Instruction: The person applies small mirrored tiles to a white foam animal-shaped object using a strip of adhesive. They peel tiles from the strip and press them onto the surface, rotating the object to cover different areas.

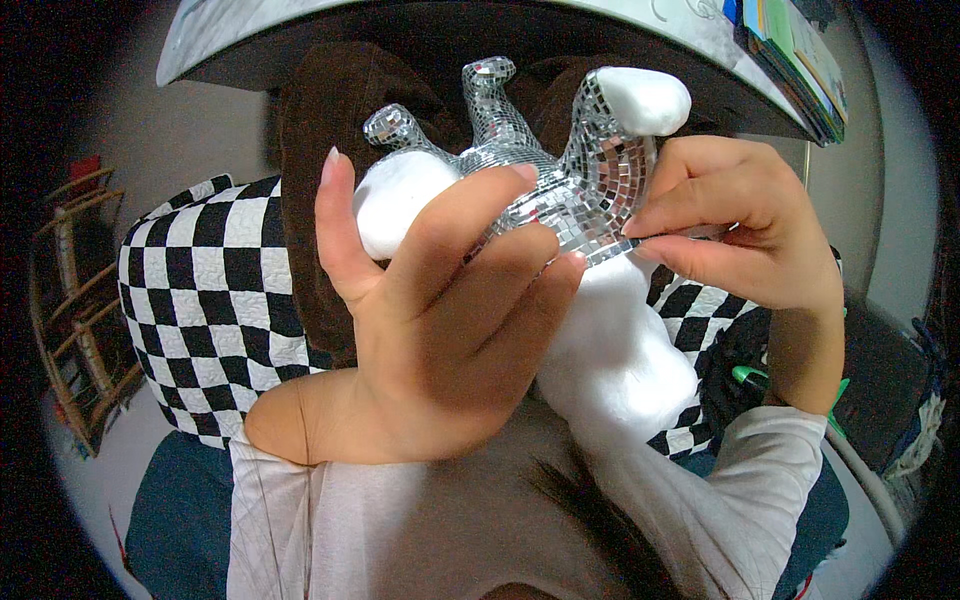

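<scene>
A white figurine [630, 352], partly covered in small mirror tiles [517, 135], lies across the lap with its limbs towards the desk. White, untiled surface shows on its rounded lower part, at its left side and on the tip of the right limb. My left hand [457, 315] is wrapped over the figurine's middle, fingers curled on the tiles, thumb raised at the left. At the right edge of the tiled part, my right hand [720, 217] pinches the end of a narrow strip of mirror tiles [611, 251] between thumb and forefinger. The figurine's underside is hidden.
The curved-looking desk edge [480, 11] crosses the top, with a stack of books [795, 67] at its right. A black-and-white checkered cushion [217, 300] and brown cloth [315, 225] lie around the lap. A wooden rack [82, 322] stands left; a dark bag [862, 375] is at right.
</scene>
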The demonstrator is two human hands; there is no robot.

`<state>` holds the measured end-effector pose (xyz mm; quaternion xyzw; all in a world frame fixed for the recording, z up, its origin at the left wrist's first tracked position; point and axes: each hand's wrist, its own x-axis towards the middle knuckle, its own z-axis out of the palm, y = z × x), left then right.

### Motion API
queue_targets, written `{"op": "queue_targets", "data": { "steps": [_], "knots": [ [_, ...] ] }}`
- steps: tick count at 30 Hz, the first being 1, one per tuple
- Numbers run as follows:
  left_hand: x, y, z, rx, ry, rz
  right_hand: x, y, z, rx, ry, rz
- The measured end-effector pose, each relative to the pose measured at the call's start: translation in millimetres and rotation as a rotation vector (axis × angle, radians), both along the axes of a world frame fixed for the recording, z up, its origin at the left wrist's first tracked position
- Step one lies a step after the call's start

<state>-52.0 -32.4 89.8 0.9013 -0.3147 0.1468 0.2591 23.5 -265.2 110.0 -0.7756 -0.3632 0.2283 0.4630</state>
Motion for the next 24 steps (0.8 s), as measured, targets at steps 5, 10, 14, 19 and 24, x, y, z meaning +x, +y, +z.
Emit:
{"op": "queue_targets", "data": {
  "steps": [5, 10, 14, 19, 24],
  "knots": [
    [-2.8, 0.7, 0.7, 0.03, 0.015, -0.015, 1.7, -0.7, 1.0, -0.019, -0.003, 0.006],
    [-2.3, -2.2, -6.7, 0.009, -0.05, -0.004, 2.9, -2.2, -1.3, -0.017, 0.03, 0.008],
    [-3.1, -3.9, -8.2, 0.004, -0.045, 0.0, 4.7, -2.6, -1.7, -0.034, 0.018, 0.025],
    [-1.8, -6.5, -9.2, -0.009, -0.059, -0.004, 3.9, -5.6, -4.4, -0.028, 0.034, -0.007],
    [-5.3, -11.6, -13.2, 0.022, -0.067, 0.056, 0.2, -3.0, -3.9, -0.045, 0.091, -0.074]
  ]
}}
